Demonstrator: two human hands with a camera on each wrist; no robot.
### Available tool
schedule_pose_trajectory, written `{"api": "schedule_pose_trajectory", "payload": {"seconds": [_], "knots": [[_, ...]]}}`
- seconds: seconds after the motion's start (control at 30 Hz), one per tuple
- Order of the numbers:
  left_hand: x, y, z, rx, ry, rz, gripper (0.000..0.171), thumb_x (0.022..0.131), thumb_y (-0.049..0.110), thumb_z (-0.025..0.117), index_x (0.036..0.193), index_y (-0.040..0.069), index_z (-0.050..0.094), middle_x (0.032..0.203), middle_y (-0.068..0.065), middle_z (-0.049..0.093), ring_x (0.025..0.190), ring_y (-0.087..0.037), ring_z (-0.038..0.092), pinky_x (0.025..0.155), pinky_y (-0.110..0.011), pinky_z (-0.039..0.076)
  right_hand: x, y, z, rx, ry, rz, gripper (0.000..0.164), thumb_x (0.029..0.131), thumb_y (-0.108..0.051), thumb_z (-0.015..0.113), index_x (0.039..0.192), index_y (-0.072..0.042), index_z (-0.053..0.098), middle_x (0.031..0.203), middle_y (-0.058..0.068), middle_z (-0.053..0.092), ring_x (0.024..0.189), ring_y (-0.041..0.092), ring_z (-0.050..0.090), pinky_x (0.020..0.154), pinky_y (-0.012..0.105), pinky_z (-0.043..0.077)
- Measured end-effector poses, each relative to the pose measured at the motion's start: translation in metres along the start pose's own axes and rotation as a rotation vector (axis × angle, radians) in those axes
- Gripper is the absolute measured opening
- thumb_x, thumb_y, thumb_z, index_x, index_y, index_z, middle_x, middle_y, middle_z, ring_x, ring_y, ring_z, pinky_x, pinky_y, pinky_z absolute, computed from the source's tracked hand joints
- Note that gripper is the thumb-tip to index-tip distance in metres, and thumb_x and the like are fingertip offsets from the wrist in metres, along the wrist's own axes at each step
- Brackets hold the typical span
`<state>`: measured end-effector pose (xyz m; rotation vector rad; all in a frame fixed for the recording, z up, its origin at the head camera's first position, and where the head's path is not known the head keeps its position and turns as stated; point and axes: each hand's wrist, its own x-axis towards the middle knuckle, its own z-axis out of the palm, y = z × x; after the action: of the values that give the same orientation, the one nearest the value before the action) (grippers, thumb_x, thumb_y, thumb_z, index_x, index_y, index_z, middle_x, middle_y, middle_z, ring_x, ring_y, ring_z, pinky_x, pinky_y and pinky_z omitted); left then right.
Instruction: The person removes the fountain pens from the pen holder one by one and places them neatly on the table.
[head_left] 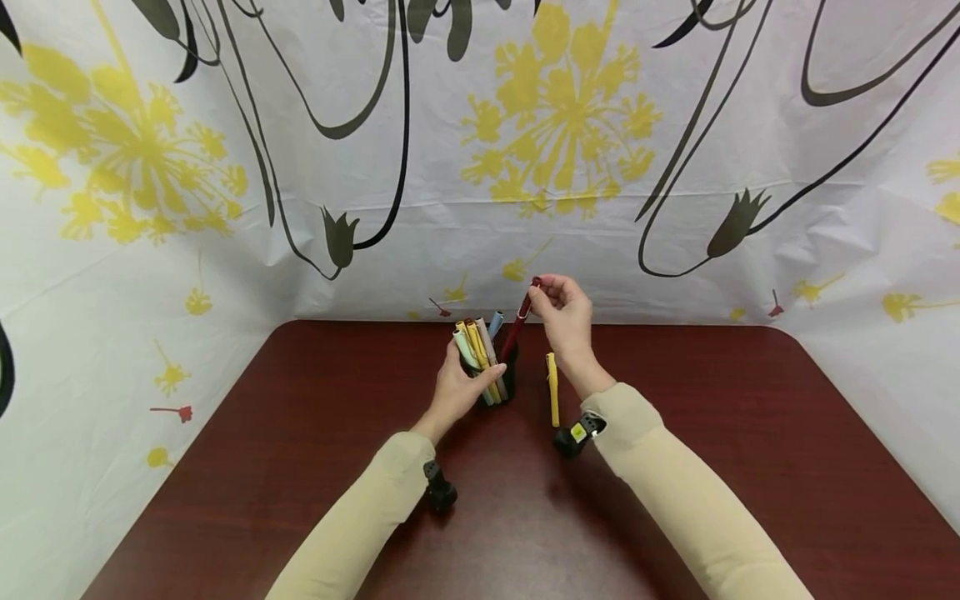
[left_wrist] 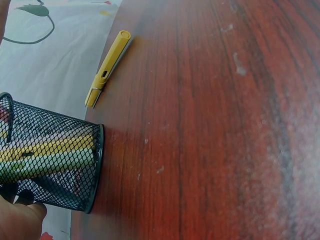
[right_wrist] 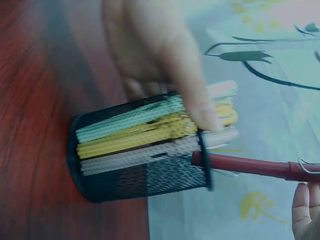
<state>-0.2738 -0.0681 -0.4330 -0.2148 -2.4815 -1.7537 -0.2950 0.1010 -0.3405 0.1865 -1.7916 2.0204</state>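
A black mesh pen cup (right_wrist: 150,182) stands on the table, holding several pens in yellow, pale green, grey and blue. My left hand (head_left: 455,390) grips it from the left, the thumb over the rim in the right wrist view. Above the cup's right side, my right hand (head_left: 567,325) pinches a dark red pen (head_left: 518,320) near its upper end. The pen's clip (right_wrist: 309,167) shows in the right wrist view, and its lower end is at the cup's mouth. To the right of the cup lies a capped yellow pen (left_wrist: 108,69) on the table.
The dark red-brown wooden table (head_left: 315,417) ends at the back against a white cloth (head_left: 450,150) printed with yellow flowers and grey stems. Black wrist cameras (head_left: 441,492) hang below both cream sleeves (head_left: 678,483); the right one is close to the yellow pen.
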Motion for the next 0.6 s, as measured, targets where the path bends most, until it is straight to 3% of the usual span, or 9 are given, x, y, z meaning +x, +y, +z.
{"api": "schedule_pose_trajectory", "payload": {"seconds": [0.27, 0.6], "knots": [[-0.001, 0.000, -0.001, -0.011, -0.002, 0.019, 0.092, 0.082, 0.038, 0.071, 0.150, 0.011, 0.016, 0.139, -0.016, 0.043, 0.127, -0.027, 0.043, 0.102, -0.046, 0.038, 0.012, -0.014, -0.017, 0.189, 0.133, 0.059, 0.012, 0.088, 0.000, 0.062, 0.092, -0.011, 0.059, 0.076, -0.006, 0.060, 0.067, 0.006, 0.056, 0.060, 0.020, 0.052], [-0.002, 0.002, 0.000, 0.017, 0.000, 0.003, 0.094, 0.082, 0.040, 0.071, 0.151, 0.012, 0.014, 0.139, -0.016, 0.043, 0.128, -0.028, 0.043, 0.102, -0.047, 0.037, 0.020, -0.005, -0.051, 0.200, 0.180, 0.149, 0.009, 0.089, -0.004, 0.062, 0.098, -0.007, 0.063, 0.075, -0.004, 0.060, 0.067, 0.006, 0.059, 0.058, 0.020, 0.052]]}}
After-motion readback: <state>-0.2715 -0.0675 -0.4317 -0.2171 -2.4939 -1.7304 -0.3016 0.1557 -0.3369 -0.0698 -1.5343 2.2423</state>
